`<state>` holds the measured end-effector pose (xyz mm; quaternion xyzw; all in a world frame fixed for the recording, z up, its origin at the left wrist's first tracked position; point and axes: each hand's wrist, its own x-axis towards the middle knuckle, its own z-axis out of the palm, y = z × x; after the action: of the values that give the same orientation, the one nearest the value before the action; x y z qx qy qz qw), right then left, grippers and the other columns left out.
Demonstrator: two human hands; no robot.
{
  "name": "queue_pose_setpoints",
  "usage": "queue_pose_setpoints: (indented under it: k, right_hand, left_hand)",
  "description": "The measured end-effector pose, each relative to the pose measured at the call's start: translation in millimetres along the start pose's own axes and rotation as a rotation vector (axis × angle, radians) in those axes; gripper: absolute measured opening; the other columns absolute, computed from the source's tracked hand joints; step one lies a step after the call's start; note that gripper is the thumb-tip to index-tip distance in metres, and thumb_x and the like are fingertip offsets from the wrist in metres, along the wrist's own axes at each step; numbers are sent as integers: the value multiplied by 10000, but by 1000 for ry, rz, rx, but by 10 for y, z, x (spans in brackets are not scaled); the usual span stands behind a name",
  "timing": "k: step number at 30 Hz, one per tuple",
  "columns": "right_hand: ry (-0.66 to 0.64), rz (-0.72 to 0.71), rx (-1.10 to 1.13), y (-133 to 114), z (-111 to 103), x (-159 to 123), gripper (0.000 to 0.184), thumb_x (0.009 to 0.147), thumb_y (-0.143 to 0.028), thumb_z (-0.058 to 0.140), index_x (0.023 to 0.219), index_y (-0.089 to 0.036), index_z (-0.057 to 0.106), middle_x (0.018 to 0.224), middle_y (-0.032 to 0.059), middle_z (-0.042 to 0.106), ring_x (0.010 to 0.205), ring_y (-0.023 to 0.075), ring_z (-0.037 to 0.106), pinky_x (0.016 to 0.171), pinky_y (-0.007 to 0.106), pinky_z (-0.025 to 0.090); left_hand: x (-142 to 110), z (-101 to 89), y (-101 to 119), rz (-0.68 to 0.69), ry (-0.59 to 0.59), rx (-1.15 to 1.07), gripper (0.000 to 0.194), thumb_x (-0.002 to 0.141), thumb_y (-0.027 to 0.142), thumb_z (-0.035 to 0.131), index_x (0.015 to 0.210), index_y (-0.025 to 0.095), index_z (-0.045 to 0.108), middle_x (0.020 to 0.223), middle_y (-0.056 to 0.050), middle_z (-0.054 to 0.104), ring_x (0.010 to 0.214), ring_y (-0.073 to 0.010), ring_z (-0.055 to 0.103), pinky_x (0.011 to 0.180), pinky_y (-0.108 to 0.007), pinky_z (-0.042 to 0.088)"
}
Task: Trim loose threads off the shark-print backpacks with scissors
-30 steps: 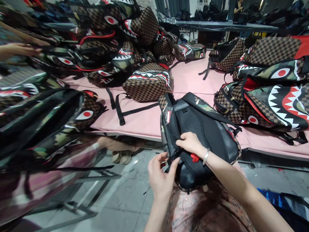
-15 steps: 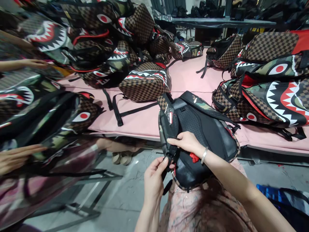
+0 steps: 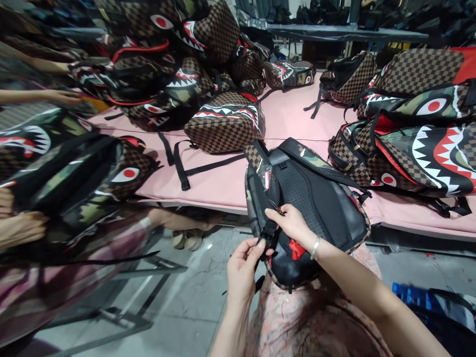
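the left hand (image 3: 241, 265) has its grip pressed together, thumb and fingers pinching a black strap (image 3: 268, 233) at the near left side of the backpack (image 3: 320, 198). over that same side of the backpack, the right hand (image 3: 292, 222) has thumb and fingertips pinched on a thin dark piece (image 3: 275, 206), too small for me to make out. a pale bracelet (image 3: 315, 247) rings that wrist, and a red scrap (image 3: 296, 250) shows beneath it, against the backpack. the backpack lies with its padded back facing up, its far end on the edge of the pink bench (image 3: 201, 188), its near end over the worker's patterned clothing (image 3: 275, 317). just beyond the backpack, a checked bag (image 3: 223, 136) with a toothy print rests on the bench; past it, to the left, similar bags are heaped up. right of the backpack, near it, lies a bag with a red-lined opening (image 3: 405, 161). well left of the backpack, another person's hand (image 3: 28, 230) is at a camouflage bag (image 3: 92, 210). shoes (image 3: 186, 241) stand on the floor (image 3: 201, 297) left of the backpack.
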<state>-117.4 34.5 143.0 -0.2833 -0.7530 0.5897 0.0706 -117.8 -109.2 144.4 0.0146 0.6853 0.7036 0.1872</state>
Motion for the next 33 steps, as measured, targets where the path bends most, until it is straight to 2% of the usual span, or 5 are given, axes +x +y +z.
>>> queue_pose_setpoints:
  k: [4,9,14,19,33]
  right_hand:
    - [-11,14,25,69,59,7,375,749,-522,576,740,-148,563,640,0,593,595,119,538,542,199,362]
    - [-32,23,37,77,59,-7,351,778,-496,561,697,-156,537,574,-18,566,543,111,533,521,196,357]
    - [-21,18,53,6,7,-63,315,759,-472,600,739,-170,513,508,-45,550,524,120,570,538,200,391]
    - [-15,-6,70,-72,-39,-120,314,753,-479,600,744,-190,478,450,-72,521,479,126,576,510,200,393]
    - [-15,15,154,-67,-107,-159,326,738,-468,607,685,-204,423,444,-85,495,420,108,550,475,181,373]
  left_hand:
    - [-22,30,6,75,34,56,287,636,385,690,779,159,586,673,4,601,584,-130,581,591,-254,483]
    - [-8,59,44,154,56,115,335,610,330,717,881,178,590,826,-19,608,745,-138,577,664,-235,479]
    - [54,-9,79,115,-6,166,353,625,353,686,914,159,627,775,-38,639,720,-165,596,643,-270,492]
    - [94,-114,74,54,-71,67,403,588,297,721,955,144,656,759,-47,664,678,-151,596,622,-253,485]
    - [50,-135,-22,93,-98,42,348,625,304,736,947,195,663,872,-43,676,795,-150,596,716,-239,482]
